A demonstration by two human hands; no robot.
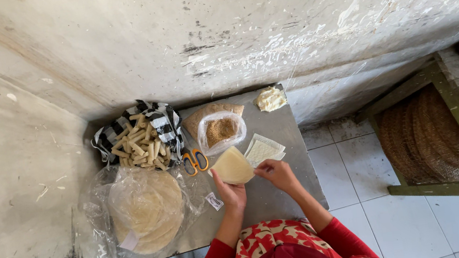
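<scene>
Both hands pinch a folded wrapper [233, 166]: left hand [230, 193] underneath, right hand [276, 173] at its edge, mid-fold over the surface [297, 155]. Just beyond lie flat squares [263, 150], scissors [194, 161], a crumb bag [221, 131]. Finished rolls [138, 145] sit far left, round sheets [146, 209] near left.

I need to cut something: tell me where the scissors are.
In the head view the orange-handled scissors lie on the metal tabletop, between the striped bag of rolled sticks and the clear bag of crumbs.

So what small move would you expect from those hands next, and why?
Probably folding the wedge-shaped wrapper over. The left hand holds it up by its lower edge, the right hand pinches its right corner, and finished rolls already fill the striped bag.
</scene>
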